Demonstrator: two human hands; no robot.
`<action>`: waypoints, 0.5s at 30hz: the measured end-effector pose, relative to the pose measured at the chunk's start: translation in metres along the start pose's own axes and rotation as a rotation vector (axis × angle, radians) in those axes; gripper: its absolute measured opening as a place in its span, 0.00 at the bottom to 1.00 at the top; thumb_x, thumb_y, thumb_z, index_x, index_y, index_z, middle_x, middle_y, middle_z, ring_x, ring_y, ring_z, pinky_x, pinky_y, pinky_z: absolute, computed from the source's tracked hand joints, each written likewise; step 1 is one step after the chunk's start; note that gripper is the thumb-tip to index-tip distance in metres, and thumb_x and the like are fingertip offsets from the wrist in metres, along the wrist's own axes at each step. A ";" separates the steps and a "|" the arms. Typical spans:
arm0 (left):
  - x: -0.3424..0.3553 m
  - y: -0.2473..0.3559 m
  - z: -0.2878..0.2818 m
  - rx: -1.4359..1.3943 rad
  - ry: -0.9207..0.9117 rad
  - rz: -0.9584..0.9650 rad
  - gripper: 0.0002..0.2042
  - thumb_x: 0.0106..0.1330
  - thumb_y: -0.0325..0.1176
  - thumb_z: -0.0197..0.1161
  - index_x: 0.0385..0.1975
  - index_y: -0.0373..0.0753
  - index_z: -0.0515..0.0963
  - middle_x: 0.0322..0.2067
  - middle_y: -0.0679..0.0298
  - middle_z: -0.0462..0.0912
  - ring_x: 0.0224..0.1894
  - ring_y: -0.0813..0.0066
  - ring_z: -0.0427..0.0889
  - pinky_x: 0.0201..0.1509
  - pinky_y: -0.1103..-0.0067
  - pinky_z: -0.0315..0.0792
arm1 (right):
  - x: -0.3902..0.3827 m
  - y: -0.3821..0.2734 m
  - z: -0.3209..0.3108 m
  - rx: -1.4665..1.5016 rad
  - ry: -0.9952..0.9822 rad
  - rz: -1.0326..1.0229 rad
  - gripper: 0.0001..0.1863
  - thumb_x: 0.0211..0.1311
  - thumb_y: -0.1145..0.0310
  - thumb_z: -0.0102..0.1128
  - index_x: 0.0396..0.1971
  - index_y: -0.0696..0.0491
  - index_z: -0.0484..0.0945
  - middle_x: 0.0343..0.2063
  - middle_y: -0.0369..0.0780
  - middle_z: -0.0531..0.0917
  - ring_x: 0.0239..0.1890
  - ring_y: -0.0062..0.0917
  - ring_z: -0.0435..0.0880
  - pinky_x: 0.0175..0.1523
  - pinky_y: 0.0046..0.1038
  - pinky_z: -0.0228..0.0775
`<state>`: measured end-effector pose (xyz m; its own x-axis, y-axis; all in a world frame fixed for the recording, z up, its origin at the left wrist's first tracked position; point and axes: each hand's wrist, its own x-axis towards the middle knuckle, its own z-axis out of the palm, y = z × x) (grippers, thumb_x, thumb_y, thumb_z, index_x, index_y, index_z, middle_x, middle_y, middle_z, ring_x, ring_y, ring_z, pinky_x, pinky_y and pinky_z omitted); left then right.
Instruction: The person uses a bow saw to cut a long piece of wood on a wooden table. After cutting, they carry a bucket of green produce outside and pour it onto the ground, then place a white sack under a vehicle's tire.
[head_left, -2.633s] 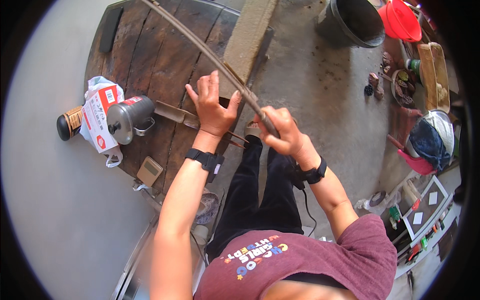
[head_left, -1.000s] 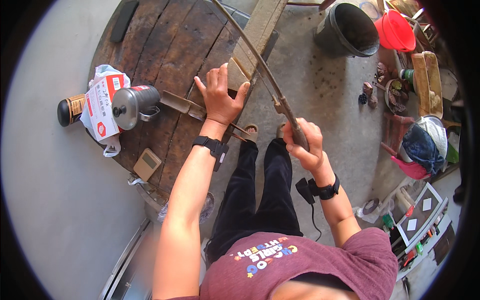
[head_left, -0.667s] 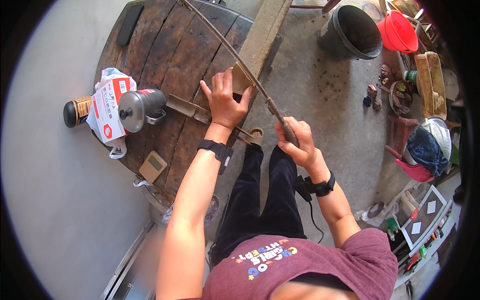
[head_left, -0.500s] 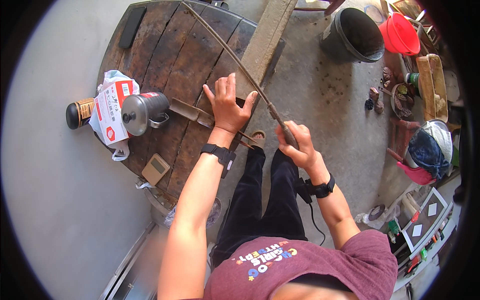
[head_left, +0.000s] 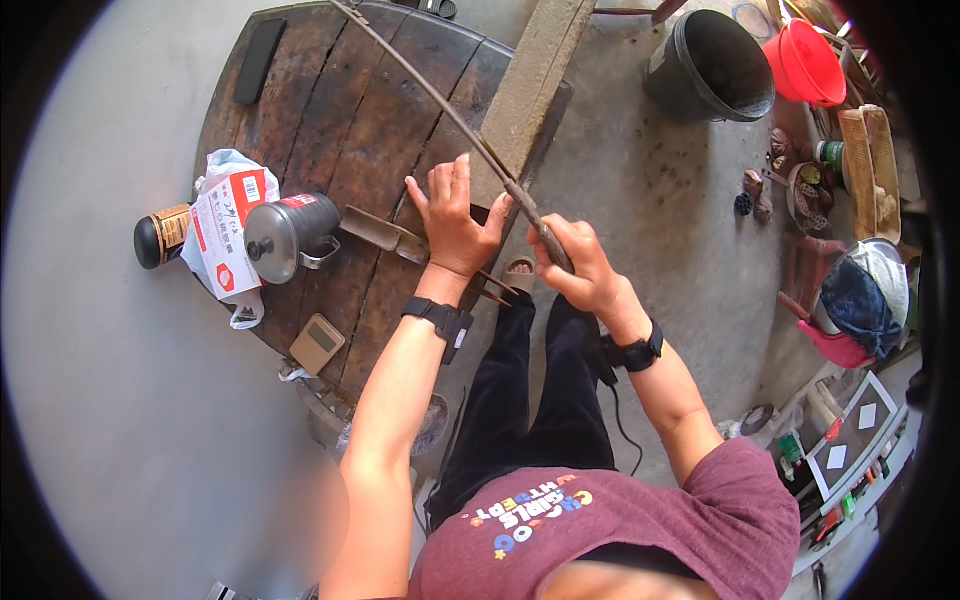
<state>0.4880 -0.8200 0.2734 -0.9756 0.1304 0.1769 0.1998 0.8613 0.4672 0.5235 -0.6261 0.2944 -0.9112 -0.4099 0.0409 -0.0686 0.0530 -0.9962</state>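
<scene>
The dark plank-topped bench (head_left: 300,120) carries a lidded metal mug (head_left: 310,222), its side handle directed away from the adjacent white-and-red box (head_left: 228,235). A pale plastic bag (head_left: 226,160) shows at both ends of the box; a black-capped jar (head_left: 163,236) is located beside it. A beige device (head_left: 318,344) with a small display lies near the bench edge. Floor, right: black bucket (head_left: 672,78), adjacent red bucket (head_left: 825,66).

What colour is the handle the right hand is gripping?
Dull brown. The handle, partly covered by the right hand, shows best in the head view.
</scene>
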 end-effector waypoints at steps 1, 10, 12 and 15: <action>0.000 -0.001 0.001 0.003 0.003 -0.001 0.33 0.54 0.49 0.66 0.55 0.33 0.67 0.46 0.56 0.71 0.53 0.55 0.70 0.63 0.41 0.46 | -0.006 -0.003 0.000 -0.051 -0.011 0.031 0.12 0.43 0.72 0.55 0.30 0.59 0.70 0.15 0.43 0.71 0.17 0.40 0.72 0.24 0.35 0.62; -0.002 -0.003 0.003 0.008 0.023 0.009 0.33 0.55 0.50 0.65 0.55 0.33 0.67 0.45 0.57 0.71 0.53 0.56 0.70 0.63 0.41 0.46 | -0.054 -0.018 -0.006 -0.129 -0.050 0.011 0.14 0.40 0.75 0.54 0.32 0.60 0.72 0.15 0.42 0.73 0.16 0.38 0.74 0.24 0.32 0.64; -0.002 -0.003 0.003 0.017 0.026 0.010 0.33 0.55 0.50 0.65 0.55 0.33 0.67 0.45 0.56 0.71 0.53 0.56 0.70 0.63 0.41 0.46 | -0.047 -0.004 -0.004 -0.104 -0.043 0.071 0.13 0.41 0.75 0.53 0.31 0.59 0.72 0.15 0.42 0.73 0.16 0.39 0.73 0.24 0.33 0.63; -0.003 -0.003 0.004 0.015 0.030 0.006 0.33 0.55 0.50 0.65 0.55 0.34 0.67 0.45 0.57 0.71 0.53 0.56 0.70 0.63 0.41 0.46 | -0.061 -0.008 -0.002 -0.085 0.005 0.075 0.13 0.40 0.75 0.54 0.31 0.59 0.72 0.14 0.41 0.72 0.16 0.39 0.72 0.24 0.33 0.63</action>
<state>0.4904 -0.8209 0.2679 -0.9712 0.1207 0.2055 0.2038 0.8678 0.4531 0.5783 -0.5996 0.3003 -0.9171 -0.3973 -0.0334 -0.0337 0.1607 -0.9864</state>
